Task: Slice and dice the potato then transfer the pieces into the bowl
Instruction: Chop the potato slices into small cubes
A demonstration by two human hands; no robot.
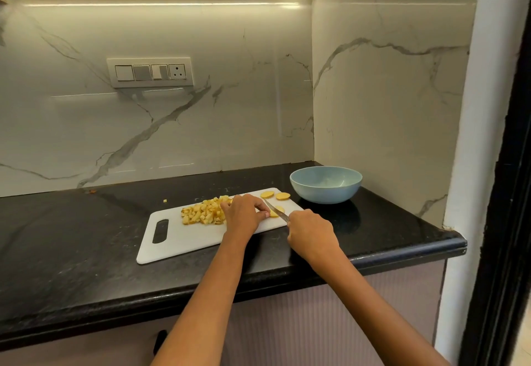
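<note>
Head view: a white plastic cutting board with a slot handle [184,236] lies on the black stone desk [71,250], its far right corner turned toward the pale blue round bowl [326,184]. That probably keeps the later transfer short. The bowl stands just beside the board's corner, and what shows of its inside holds nothing.

The left hand [244,213] rests on the board with its fingers [263,207] curled down onto a yellow potato slice [276,212], pinning it flat so it does not slide under the blade. The right hand [311,235] is wrapped round the handle of a small steel-bladed knife [275,210], whose blade runs up and to the left across that slice, close by the left fingertips. It looks like a cut in progress.

A heap of diced yellow potato cubes [202,213] sits on the board to the left of the holding hand, seemingly pushed clear of the cutting spot. Two uncut round potato slices [275,195] wait at the board's far edge near the bowl. One stray potato cube [165,200] lies on the desk beyond the board.
</note>
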